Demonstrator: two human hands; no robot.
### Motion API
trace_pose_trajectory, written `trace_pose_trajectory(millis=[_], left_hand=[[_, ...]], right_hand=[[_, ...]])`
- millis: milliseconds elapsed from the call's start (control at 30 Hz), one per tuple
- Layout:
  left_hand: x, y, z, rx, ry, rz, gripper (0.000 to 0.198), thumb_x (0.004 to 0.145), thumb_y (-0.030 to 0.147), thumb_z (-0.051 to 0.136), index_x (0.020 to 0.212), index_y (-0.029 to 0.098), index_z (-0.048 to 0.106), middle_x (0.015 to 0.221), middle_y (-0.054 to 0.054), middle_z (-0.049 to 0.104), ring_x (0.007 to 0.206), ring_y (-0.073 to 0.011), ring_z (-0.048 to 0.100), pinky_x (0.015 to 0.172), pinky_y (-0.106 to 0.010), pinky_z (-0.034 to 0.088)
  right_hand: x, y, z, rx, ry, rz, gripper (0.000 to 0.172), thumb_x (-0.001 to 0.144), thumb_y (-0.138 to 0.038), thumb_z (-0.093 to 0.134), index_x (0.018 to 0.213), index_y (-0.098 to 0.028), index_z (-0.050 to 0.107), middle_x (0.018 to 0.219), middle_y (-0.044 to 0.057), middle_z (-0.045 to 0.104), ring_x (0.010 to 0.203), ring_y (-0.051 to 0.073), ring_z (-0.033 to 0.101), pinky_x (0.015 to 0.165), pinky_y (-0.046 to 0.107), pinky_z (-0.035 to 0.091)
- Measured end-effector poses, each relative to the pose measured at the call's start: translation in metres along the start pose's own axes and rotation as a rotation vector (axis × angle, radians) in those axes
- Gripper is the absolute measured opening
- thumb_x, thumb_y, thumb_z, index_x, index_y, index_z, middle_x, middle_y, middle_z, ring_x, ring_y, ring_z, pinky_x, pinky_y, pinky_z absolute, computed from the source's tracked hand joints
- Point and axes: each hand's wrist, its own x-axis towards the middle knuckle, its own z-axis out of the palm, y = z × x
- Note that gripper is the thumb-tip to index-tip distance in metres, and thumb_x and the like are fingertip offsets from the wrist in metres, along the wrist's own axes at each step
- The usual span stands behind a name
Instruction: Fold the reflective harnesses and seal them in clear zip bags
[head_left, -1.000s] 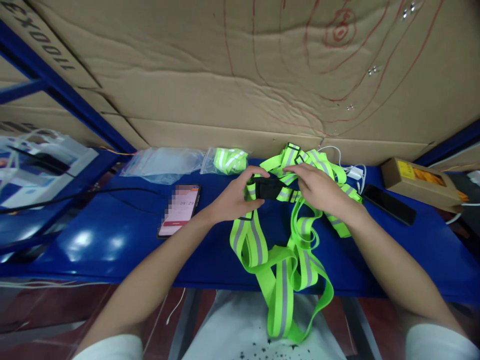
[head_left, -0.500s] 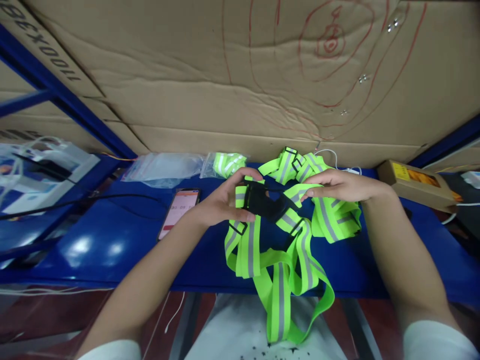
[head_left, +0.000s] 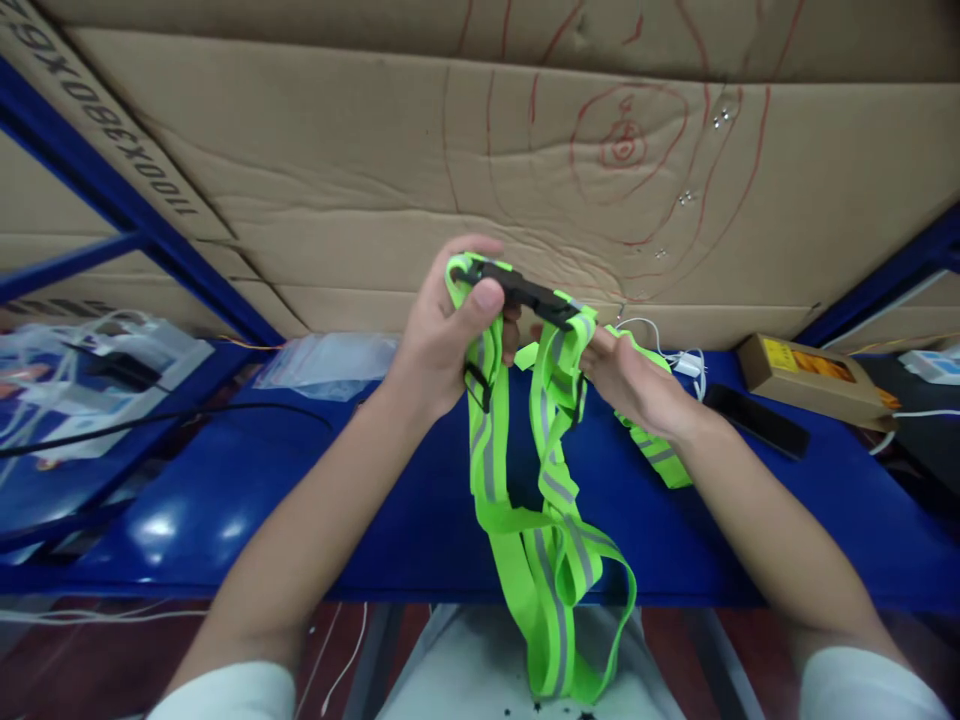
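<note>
Clear plastic bags (head_left: 330,362) lie on the desk (head_left: 405,530); above it, the left hand (head_left: 450,335) pinches a black buckle (head_left: 529,293), its lime reflective strap (head_left: 551,590) dangling past the front edge; the right hand (head_left: 634,385) is behind the strap, its grip I can't tell.

We see dim to moderate indoor light, with two pale patches of glare on the blue table (head_left: 420,510) at lower left. The cardboard (head_left: 337,150) darkens along the top edge, and the floor (head_left: 97,655) at lower left sinks into shadow. The wide lens stretches the sleeves (head_left: 232,690) in both bottom corners; the green straps (head_left: 489,460) look slightly soft.
</note>
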Motion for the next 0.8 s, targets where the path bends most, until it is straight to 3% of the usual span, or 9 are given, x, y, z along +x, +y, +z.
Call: trace_pose_trajectory(millis=[100, 167, 267, 433, 567, 633, 700, 800], left_hand=[[0.017, 0.010, 0.021, 0.019, -0.023, 0.053, 0.052, 0.082, 0.059, 0.077, 0.114, 0.025, 0.054, 0.072, 0.007, 0.063, 0.040, -0.0071, 0.052, 0.039, -0.021, 0.036], [0.029, 0.018, 0.034, 0.028, -0.017, 0.084, 0.048, 0.084, 0.054, 0.078, 0.112, 0.024, 0.053, 0.071, 0.006, 0.062, 0.040, -0.0078, 0.052, 0.037, -0.021, 0.038], [0.045, 0.027, 0.044, 0.057, 0.027, 0.045, 0.035, 0.090, 0.043, 0.074, 0.108, 0.022, 0.053, 0.075, 0.005, 0.062, 0.041, -0.0069, 0.053, 0.038, -0.020, 0.042], [0.055, 0.023, 0.022, -0.001, 0.014, -0.252, 0.027, 0.099, 0.031, 0.061, 0.122, 0.021, 0.052, 0.089, 0.002, 0.065, 0.048, -0.0042, 0.056, 0.048, -0.017, 0.046], [0.040, 0.004, -0.003, -0.130, -0.230, -0.353, 0.045, 0.077, 0.037, 0.083, 0.114, 0.021, 0.063, 0.104, -0.001, 0.069, 0.060, -0.0071, 0.061, 0.054, -0.020, 0.049], [0.028, -0.004, -0.003, -0.110, -0.367, -0.426, 0.050, 0.072, 0.053, 0.085, 0.106, 0.020, 0.067, 0.089, -0.001, 0.069, 0.058, -0.0117, 0.061, 0.051, -0.025, 0.050], [0.019, -0.007, 0.003, -0.075, -0.440, -0.493, 0.049, 0.076, 0.063, 0.079, 0.099, 0.020, 0.069, 0.068, 0.001, 0.060, 0.051, -0.0141, 0.058, 0.047, -0.027, 0.047], [0.021, 0.003, 0.011, -0.147, -0.295, -0.408, 0.038, 0.088, 0.058, 0.070, 0.085, 0.020, 0.062, 0.051, 0.007, 0.036, 0.040, -0.0086, 0.045, 0.040, -0.021, 0.036]], right_hand=[[0.001, -0.009, 0.006, 0.230, 0.030, -0.054, 0.098, 0.075, -0.097, 0.040, 0.144, -0.029, 0.051, 0.140, 0.011, 0.062, 0.135, 0.032, 0.056, 0.106, 0.046, 0.052], [0.005, -0.015, 0.004, 0.273, 0.020, -0.029, 0.104, 0.065, -0.096, 0.057, 0.143, -0.026, 0.052, 0.133, 0.013, 0.066, 0.124, 0.034, 0.063, 0.099, 0.046, 0.056], [0.013, -0.022, -0.005, 0.312, -0.029, 0.051, 0.094, 0.070, -0.086, 0.065, 0.140, -0.024, 0.053, 0.117, 0.013, 0.071, 0.096, 0.032, 0.073, 0.082, 0.046, 0.060], [0.021, -0.018, -0.026, 0.246, -0.013, 0.108, 0.055, 0.092, -0.064, 0.049, 0.130, -0.025, 0.057, 0.114, 0.010, 0.071, 0.077, 0.021, 0.068, 0.065, 0.037, 0.055], [0.022, -0.014, -0.035, 0.115, 0.078, 0.143, 0.059, 0.095, -0.072, 0.028, 0.124, -0.028, 0.056, 0.105, 0.006, 0.068, 0.055, 0.010, 0.049, 0.053, 0.029, 0.041], [0.022, -0.015, -0.035, 0.140, 0.134, 0.129, 0.062, 0.093, -0.074, 0.024, 0.122, -0.029, 0.055, 0.095, 0.003, 0.066, 0.051, 0.008, 0.043, 0.051, 0.028, 0.039], [0.021, -0.014, -0.033, 0.250, 0.125, 0.096, 0.061, 0.088, -0.077, 0.035, 0.122, -0.030, 0.055, 0.084, 0.000, 0.063, 0.049, 0.007, 0.040, 0.050, 0.027, 0.039], [0.012, -0.002, -0.024, 0.570, -0.133, 0.106, 0.067, 0.071, -0.067, 0.071, 0.123, -0.028, 0.055, 0.069, -0.005, 0.059, 0.044, 0.008, 0.044, 0.046, 0.026, 0.042]])
